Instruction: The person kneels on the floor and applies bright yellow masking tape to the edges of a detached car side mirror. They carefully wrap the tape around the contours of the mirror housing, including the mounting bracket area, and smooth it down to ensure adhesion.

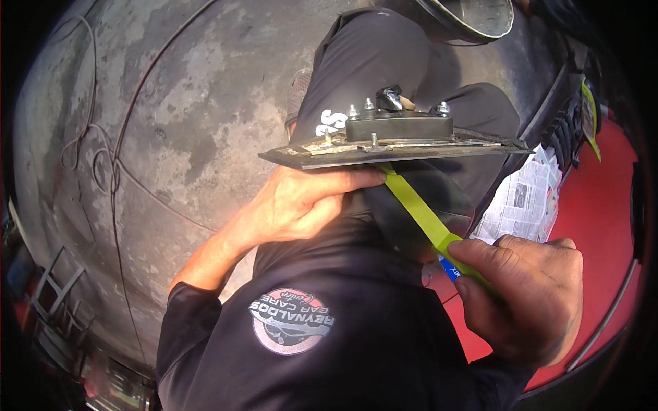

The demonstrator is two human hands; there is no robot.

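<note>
Left hand: the left hand [301, 202] is curled around the underside of a flat dark panel [301, 156], thumb laid along the panel's lower edge, fingers tucked out of sight beneath it; the grip is closed on the panel

Right hand: the right hand [524, 294] is closed in a loose fist, thumb pressed down on the near end of a yellow-green strip [418, 209]; the fingers fold under, so how they meet the strip below cannot be told

Strip: it runs taut and straight from under the right thumb, up and to the left, to the panel's lower edge just beside the left thumb tip; a small blue piece [449, 268] shows under it right at the right thumb

Panel: held level above the left hand, well up from the right hand; its long edge faces the camera

Block on panel: a dark rectangular block [399, 127] sits on top of the panel, up and to the right of the left hand, with several silver bolts [443, 107] standing from it and a dark clip-like piece between them

Clothing: a dark shirt with a round patch [291, 320] lies below the left forearm, between the two arms; dark trousers lie behind the panel

Ground: grey, stained concrete floor [178, 103] spreads left of the left hand; a red mat [596, 205] and a sheet of newspaper [524, 198] lie above and to the right of the right hand
</note>
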